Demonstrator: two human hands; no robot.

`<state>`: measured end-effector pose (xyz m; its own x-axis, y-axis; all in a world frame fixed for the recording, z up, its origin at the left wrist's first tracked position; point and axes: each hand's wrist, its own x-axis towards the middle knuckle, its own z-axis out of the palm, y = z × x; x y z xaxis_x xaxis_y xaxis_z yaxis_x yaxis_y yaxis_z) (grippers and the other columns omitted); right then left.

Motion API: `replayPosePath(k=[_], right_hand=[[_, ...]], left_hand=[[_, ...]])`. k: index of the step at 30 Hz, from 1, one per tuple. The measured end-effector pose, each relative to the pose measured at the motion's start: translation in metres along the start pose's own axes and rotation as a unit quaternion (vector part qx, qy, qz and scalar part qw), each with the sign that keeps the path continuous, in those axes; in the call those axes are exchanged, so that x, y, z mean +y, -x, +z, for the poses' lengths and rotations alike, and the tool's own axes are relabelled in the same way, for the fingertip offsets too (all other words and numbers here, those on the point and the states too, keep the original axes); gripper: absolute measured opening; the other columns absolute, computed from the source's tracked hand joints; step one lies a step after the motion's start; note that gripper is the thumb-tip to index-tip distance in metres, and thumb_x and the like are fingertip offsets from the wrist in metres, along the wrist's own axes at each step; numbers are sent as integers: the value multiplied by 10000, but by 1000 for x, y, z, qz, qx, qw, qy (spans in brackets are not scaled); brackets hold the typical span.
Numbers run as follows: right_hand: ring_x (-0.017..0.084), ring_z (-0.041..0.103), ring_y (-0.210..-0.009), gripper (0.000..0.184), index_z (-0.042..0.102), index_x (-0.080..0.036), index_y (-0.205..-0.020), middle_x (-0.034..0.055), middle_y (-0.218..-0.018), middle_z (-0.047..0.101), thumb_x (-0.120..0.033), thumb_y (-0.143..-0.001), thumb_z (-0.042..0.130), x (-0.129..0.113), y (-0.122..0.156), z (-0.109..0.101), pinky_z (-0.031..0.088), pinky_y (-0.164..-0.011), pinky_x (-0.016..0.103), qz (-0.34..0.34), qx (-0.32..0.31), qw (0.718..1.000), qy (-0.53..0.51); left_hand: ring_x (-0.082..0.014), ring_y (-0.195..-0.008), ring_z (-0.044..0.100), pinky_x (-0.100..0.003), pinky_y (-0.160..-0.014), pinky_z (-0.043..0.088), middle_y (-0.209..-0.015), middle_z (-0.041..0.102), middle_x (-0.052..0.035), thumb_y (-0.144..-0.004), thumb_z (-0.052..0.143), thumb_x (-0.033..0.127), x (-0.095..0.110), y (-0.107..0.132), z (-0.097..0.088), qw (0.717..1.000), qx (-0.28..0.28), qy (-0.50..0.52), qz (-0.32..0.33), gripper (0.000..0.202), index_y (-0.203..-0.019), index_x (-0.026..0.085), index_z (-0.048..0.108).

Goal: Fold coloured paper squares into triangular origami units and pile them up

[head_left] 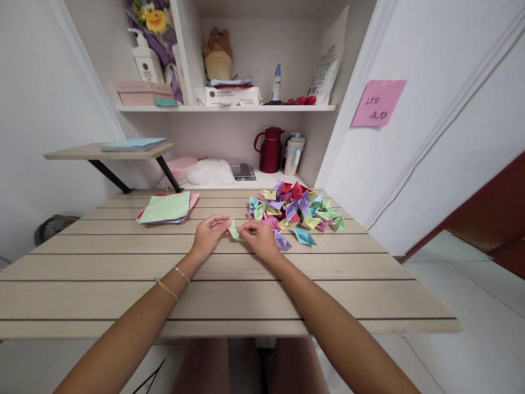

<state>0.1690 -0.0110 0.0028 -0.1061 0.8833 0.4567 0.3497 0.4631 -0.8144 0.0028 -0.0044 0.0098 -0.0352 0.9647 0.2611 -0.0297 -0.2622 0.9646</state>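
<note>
Between my two hands is a small folded piece of light green paper [234, 230], held just above the table. My left hand [211, 234] has its fingers closed on the paper's left edge. From the other side, my right hand [260, 237] pinches it, and those fingertips hide part of the paper. To the right lies a heap of folded paper boats [292, 207] in many colours. A purple boat [282, 241] rests close beside my right hand, and a blue boat [304, 236] sits a little farther right.
A stack of coloured paper sheets [166, 208] lies at the table's left. Behind it, a small raised shelf [82, 152] bears more paper. At the back stand a red thermos jug [270, 150] and a light tumbler [294, 155]. The slatted table's front edge [238, 330] is near my legs.
</note>
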Motion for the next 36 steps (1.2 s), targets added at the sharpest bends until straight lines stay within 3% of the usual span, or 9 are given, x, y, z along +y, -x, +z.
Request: replayPosePath(k=[5,9,12,16,21,27,31,36], right_hand=[[188,616,-859,125,697,-197,-710,40,-830,699,-299,-719,626,9,-3,0,456,-828,318,22,33,995,-89],[180,610,-839,139,693,-194,-693,33,-787,688,-318,-710,632,9,-3,-1,447,-842,316,13,12,995,-94],[161,609,-763,148,683,-181,-694,24,-757,676,-310,-718,615,7,-2,1,470,-763,288,10,-44,994,-101],[132,588,-617,196,659,-174,-813,14,-744,667,-338,-734,585,4,1,6,472,-565,240,70,-83,982,-153],[111,582,-557,463,538,-193,-1036,8,-786,669,-356,-635,703,5,4,11,463,-481,208,93,-45,967,-232],[128,606,-520,296,623,-150,-744,15,-595,635,-431,-670,675,9,3,14,487,-494,231,81,-58,973,-210],[142,638,-572,270,639,-156,-840,30,-690,672,-387,-702,660,6,1,11,523,-552,259,83,-4,973,-217],[154,649,-659,205,646,-174,-913,35,-773,692,-271,-733,637,1,-2,-1,511,-630,263,24,45,992,-115]], left_hand=[[-181,-798,657,-319,-774,523,-887,707,-104,-570,783,297,0,0,-3,995,-70,30,-58,443,-950,107,660],[-171,-746,657,-317,-745,532,-818,710,-87,-570,781,307,-2,2,-1,993,-89,37,-74,395,-894,110,669],[-143,-635,638,-283,-658,539,-700,692,-55,-571,778,325,-3,1,-1,994,-78,18,-69,341,-816,113,670],[-130,-565,608,-257,-579,531,-627,660,-31,-555,781,346,-3,0,-3,998,-51,-9,-46,316,-745,127,655],[-134,-583,615,-261,-592,530,-646,661,-35,-567,771,359,0,1,-3,998,-34,9,-43,310,-697,128,611],[-108,-601,625,-250,-673,529,-666,665,-11,-575,780,303,1,2,0,995,-34,64,-62,284,-707,129,598],[-131,-659,654,-286,-720,540,-729,678,-32,-620,755,314,0,0,0,992,-14,100,-77,313,-819,130,599],[-150,-710,668,-306,-730,551,-815,684,-69,-681,704,362,-2,-4,-3,992,7,108,-72,338,-901,128,598]])
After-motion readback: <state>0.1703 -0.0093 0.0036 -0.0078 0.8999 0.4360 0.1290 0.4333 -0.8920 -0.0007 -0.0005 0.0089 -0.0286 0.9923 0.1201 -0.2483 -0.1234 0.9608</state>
